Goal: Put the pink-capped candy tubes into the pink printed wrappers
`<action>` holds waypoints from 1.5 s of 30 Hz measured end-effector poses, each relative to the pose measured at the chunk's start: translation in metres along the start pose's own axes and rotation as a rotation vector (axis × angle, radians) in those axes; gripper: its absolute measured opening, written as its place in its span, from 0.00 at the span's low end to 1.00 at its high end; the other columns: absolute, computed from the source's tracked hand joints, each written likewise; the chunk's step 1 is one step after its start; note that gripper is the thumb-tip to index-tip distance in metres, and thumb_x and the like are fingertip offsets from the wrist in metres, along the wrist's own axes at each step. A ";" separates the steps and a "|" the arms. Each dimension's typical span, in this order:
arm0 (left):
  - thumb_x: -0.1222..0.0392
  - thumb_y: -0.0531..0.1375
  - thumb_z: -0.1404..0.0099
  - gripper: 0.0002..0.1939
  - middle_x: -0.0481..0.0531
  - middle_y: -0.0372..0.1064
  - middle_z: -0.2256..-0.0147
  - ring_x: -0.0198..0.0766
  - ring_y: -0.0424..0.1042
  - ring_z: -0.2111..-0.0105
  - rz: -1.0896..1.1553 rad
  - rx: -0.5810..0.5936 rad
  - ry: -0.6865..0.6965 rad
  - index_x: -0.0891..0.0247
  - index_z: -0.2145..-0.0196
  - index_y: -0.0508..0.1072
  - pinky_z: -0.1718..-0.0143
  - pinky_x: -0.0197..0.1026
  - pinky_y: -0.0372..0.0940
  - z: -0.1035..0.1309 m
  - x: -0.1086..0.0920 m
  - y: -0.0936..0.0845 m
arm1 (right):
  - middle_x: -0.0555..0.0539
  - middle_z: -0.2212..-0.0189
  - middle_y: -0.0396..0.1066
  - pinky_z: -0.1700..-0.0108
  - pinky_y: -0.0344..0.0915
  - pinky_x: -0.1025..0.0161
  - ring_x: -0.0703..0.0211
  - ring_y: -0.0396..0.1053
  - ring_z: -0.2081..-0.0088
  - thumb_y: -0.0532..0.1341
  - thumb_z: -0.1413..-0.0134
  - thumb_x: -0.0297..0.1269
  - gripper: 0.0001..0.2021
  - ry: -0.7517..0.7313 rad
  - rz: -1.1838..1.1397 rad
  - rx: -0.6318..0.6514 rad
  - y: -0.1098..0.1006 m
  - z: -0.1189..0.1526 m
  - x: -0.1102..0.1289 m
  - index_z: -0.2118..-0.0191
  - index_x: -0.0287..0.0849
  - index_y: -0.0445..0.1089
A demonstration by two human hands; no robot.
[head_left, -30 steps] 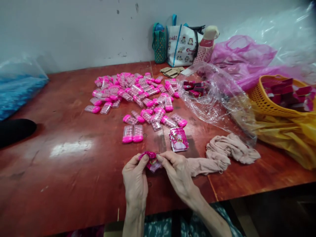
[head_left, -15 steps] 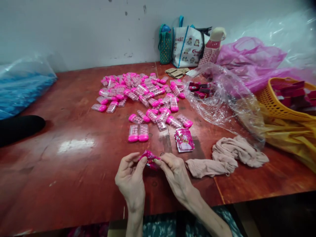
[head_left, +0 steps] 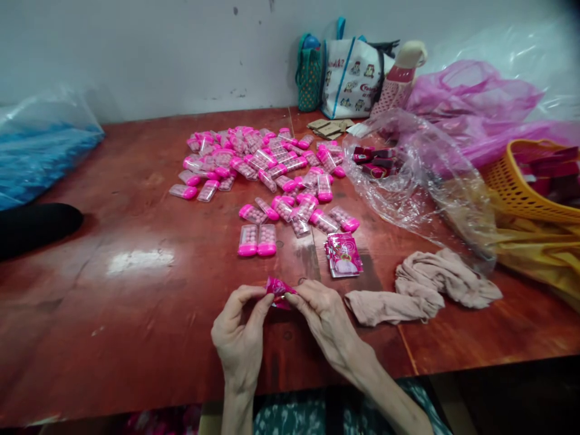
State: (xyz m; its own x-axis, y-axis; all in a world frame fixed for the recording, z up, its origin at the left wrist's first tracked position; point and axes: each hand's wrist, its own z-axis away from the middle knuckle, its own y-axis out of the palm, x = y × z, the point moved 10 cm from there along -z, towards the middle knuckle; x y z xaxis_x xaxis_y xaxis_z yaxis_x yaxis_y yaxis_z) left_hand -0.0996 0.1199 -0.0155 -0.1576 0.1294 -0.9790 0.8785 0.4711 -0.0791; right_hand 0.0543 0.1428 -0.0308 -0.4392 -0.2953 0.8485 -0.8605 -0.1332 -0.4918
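Observation:
Between my two hands is a small magenta sachet [head_left: 280, 290], close to the table's near edge. My left hand [head_left: 242, 332] pinches its left side with thumb and forefinger. On the other side, my right hand [head_left: 328, 320] pinches its right edge, the fingertips partly hiding it. Two pink-capped clear candy boxes [head_left: 257, 240] lie side by side just beyond the hands. A short stack of flat magenta sachets [head_left: 344, 255] rests to their right. Farther back spreads a heap of similar candy boxes [head_left: 254, 154] filled with small round pink pieces.
A crumpled beige cloth [head_left: 421, 290] lies right of my hands. Beyond it are a clear plastic bag [head_left: 421, 193] and a yellow basket [head_left: 512, 187] with dark red packets. Bags and bottles stand against the wall. A blue-filled bag [head_left: 40, 157] and a black object [head_left: 40, 229] sit left.
The sachet has shifted in my fingers, its upper part now folded to a pointed shape. My left hand's pinch has altered slightly. The view has moved a little.

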 end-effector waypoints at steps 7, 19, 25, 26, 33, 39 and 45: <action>0.66 0.64 0.50 0.09 0.49 0.72 0.71 0.36 0.70 0.70 0.015 0.266 -0.213 0.61 0.68 0.74 0.67 0.34 0.64 -0.004 0.023 0.016 | 0.49 0.74 0.65 0.67 0.58 0.66 0.61 0.62 0.70 0.51 0.40 0.36 0.11 0.045 0.062 0.106 0.004 -0.001 -0.002 0.70 0.41 0.68; 0.61 0.61 0.47 0.07 0.49 0.70 0.75 0.36 0.68 0.69 0.460 0.020 -0.360 0.64 0.80 0.74 0.65 0.36 0.64 -0.004 0.038 -0.002 | 0.54 0.79 0.61 0.71 0.54 0.69 0.67 0.58 0.76 0.50 0.39 0.37 0.17 -0.101 -0.004 0.336 0.020 -0.003 0.041 0.78 0.40 0.62; 0.58 0.65 0.52 0.08 0.47 0.69 0.79 0.34 0.68 0.75 0.453 -0.241 -0.383 0.65 0.80 0.74 0.71 0.35 0.65 -0.015 0.043 -0.040 | 0.47 0.66 0.67 0.63 0.61 0.64 0.60 0.64 0.65 0.49 0.39 0.34 0.10 -0.101 0.164 0.151 0.005 -0.049 0.044 0.60 0.41 0.66; 0.58 0.65 0.53 0.08 0.47 0.69 0.79 0.34 0.69 0.75 0.454 -0.272 -0.389 0.65 0.80 0.74 0.72 0.35 0.65 -0.015 0.044 -0.043 | 0.44 0.60 0.66 0.59 0.61 0.61 0.57 0.63 0.60 0.50 0.39 0.34 0.10 -0.135 0.259 0.116 0.007 -0.060 0.046 0.56 0.41 0.65; 0.58 0.64 0.48 0.09 0.47 0.70 0.80 0.31 0.68 0.79 0.527 -0.347 -0.446 0.67 0.79 0.73 0.76 0.33 0.65 -0.011 0.047 -0.046 | 0.35 0.44 0.53 0.50 0.57 0.45 0.42 0.55 0.48 0.49 0.42 0.29 0.18 -0.184 0.578 0.207 0.044 -0.061 0.032 0.45 0.35 0.56; 0.60 0.61 0.45 0.09 0.46 0.69 0.81 0.29 0.68 0.79 0.627 -0.391 -0.498 0.67 0.79 0.71 0.75 0.32 0.66 -0.008 0.053 -0.045 | 0.32 0.42 0.49 0.45 0.53 0.47 0.43 0.42 0.40 0.46 0.44 0.25 0.22 -0.270 0.436 0.259 0.023 -0.011 0.045 0.42 0.30 0.50; 0.62 0.57 0.40 0.11 0.48 0.68 0.80 0.31 0.69 0.78 0.746 -0.353 -0.647 0.68 0.79 0.70 0.76 0.32 0.66 -0.001 0.065 -0.027 | 0.37 0.43 0.50 0.45 0.50 0.41 0.44 0.42 0.40 0.46 0.44 0.22 0.20 -0.233 0.453 0.351 0.023 -0.024 0.025 0.47 0.39 0.59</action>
State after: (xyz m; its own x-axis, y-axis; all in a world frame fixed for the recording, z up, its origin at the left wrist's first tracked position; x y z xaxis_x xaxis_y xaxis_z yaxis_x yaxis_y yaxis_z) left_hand -0.1337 0.1161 -0.0766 0.7328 0.0499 -0.6786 0.4556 0.7048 0.5438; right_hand 0.0171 0.1554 -0.0166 -0.6390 -0.5888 0.4950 -0.4482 -0.2380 -0.8617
